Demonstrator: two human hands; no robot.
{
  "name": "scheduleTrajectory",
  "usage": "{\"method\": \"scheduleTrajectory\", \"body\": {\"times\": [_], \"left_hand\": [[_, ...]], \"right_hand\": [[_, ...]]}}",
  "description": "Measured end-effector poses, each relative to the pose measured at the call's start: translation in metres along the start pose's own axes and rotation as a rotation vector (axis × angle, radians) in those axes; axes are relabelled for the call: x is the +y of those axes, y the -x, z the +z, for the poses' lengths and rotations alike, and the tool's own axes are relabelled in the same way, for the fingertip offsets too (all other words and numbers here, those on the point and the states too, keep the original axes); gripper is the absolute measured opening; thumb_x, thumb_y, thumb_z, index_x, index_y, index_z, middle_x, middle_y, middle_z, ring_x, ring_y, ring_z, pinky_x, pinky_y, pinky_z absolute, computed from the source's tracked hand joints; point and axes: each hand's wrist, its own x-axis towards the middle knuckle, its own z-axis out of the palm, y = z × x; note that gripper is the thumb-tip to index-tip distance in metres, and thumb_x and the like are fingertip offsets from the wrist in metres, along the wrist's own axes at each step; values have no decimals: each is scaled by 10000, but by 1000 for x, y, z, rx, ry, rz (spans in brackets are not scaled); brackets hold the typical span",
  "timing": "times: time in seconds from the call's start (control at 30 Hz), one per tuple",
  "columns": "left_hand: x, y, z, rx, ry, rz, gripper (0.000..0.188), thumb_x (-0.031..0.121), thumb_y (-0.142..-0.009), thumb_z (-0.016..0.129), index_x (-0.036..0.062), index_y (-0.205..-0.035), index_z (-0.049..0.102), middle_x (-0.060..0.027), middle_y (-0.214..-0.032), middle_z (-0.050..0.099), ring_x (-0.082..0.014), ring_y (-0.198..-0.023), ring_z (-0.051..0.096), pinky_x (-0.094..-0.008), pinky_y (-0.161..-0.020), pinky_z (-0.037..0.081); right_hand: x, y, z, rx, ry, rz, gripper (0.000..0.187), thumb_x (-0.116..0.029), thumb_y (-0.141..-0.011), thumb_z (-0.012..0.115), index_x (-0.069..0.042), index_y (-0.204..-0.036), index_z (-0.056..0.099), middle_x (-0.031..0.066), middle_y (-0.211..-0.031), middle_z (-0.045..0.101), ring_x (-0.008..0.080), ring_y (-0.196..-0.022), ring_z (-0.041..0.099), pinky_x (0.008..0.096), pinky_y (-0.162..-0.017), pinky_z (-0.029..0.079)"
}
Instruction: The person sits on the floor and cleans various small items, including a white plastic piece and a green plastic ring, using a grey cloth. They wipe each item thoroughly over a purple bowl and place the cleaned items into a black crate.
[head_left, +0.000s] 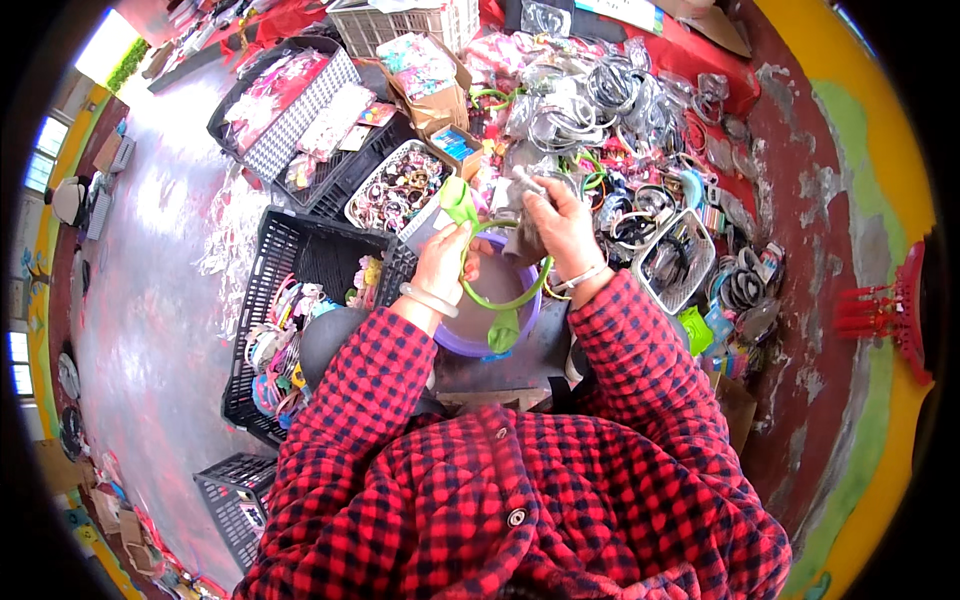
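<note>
Green headband, thin round hoop, held in my left grip at its left side, tilted, above the purple basin. Two leafy green ear-like flaps on it: pale upper flap sticks up just above my left fingers, darker lower flap hangs at the hoop's near side, over the basin. Grey-brown cloth, crumpled, pinched in my right grip, one bunched end poking up past my fingers, rest drooping at the hoop's upper right; wrapped or merely overlapping, can't tell. Basin round, open, greyish inside, partly hidden by headband and cloth.
</note>
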Motion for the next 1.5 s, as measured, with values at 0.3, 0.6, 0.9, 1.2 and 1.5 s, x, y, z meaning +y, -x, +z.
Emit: {"method": "scheduleTrajectory", "body": {"times": [0.3,0.6,0.9,1.2,1.5], "left_hand": [[-15,0,-8,-166,-335,131,160,33,-832,404,12,-824,562,-16,-575,509,-124,-470,493,-249,-388,357],[-19,17,8,-233,-1338,856,111,46,-767,463,49,-811,565,-156,-732,577,-337,-696,558,-418,-576,437],[4,6,4,61,-186,54,156,144,-896,427,46,-840,534,-34,-534,475,-79,-390,373,-231,-355,301],[-14,10,2,-109,-842,656,152,52,-841,445,0,-803,582,-34,-619,572,-112,-517,516,-235,-473,396],[0,0,-3,-286,167,91,432,-83,-787,445,-3,-1209,396,-114,-1124,485,-218,-1030,487,-332,-915,398]], "right_hand": [[5,23,18,-208,467,-556,226,6,-701,595,-45,-919,625,116,-897,567,270,-850,556,341,-747,454],[24,1,8,-108,807,-296,211,-166,-697,611,-64,-876,653,172,-885,569,352,-807,566,399,-728,461],[-11,-8,-21,216,384,-496,175,-48,-730,605,-25,-903,606,113,-855,588,240,-783,563,332,-702,450],[12,4,15,-122,604,-573,196,-42,-736,590,-32,-931,615,135,-812,569,271,-745,566,341,-686,462],[11,-24,-29,108,5,0,172,-78,-824,578,-2,-977,598,-17,-825,581,49,-671,503,180,-596,412]]}}
